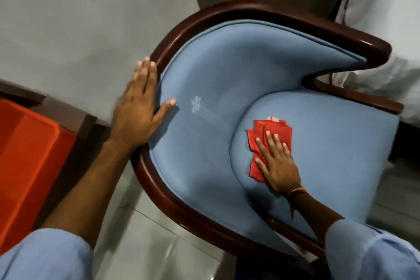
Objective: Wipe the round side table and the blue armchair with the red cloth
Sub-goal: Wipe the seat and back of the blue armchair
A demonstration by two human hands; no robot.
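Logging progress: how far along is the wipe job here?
Done: nothing provable; the round side table isn't in view. In hand: the right hand presses the red cloth flat on the armchair seat, while the left hand rests on the wooden rim. Left: a whitish mark on the inner backrest, away from the cloth, probably still needs wiping.

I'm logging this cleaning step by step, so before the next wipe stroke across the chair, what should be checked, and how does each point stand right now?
1. Folded red cloth lies flat on the blue seat cushion: ok.
2. Right hand presses on the cloth, palm down, fingers spread: ok.
3. Left hand steadies the dark wooden chair frame: ok.
4. Whitish mark on the blue padded backrest wiped away: not ok, it still shows.
5. Round side table already wiped: cannot tell, out of view.
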